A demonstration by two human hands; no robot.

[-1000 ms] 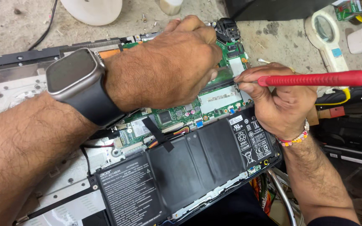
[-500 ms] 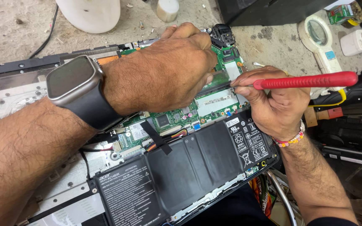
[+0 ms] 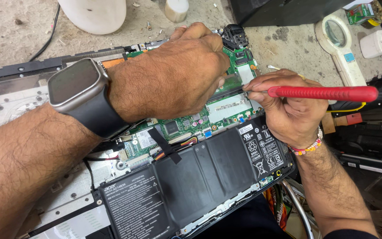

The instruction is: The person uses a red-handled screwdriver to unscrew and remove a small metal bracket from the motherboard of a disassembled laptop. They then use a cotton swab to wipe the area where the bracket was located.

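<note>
Under the left hand [image 3: 173,71], pressed flat: green circuit board [image 3: 226,108], fragile, grip by edges; right hand [image 3: 288,110] pinches red-handled screwdriver [image 3: 323,93]

The left hand [image 3: 173,73] is laid palm down, fingers curled towards two o'clock, its forearm stretched from eight o'clock. The right hand [image 3: 288,110] is closed in a fist, its forearm entering from five o'clock.

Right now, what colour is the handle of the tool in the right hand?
Red: the screwdriver handle, held in the right hand, shows best in the head view.
</note>
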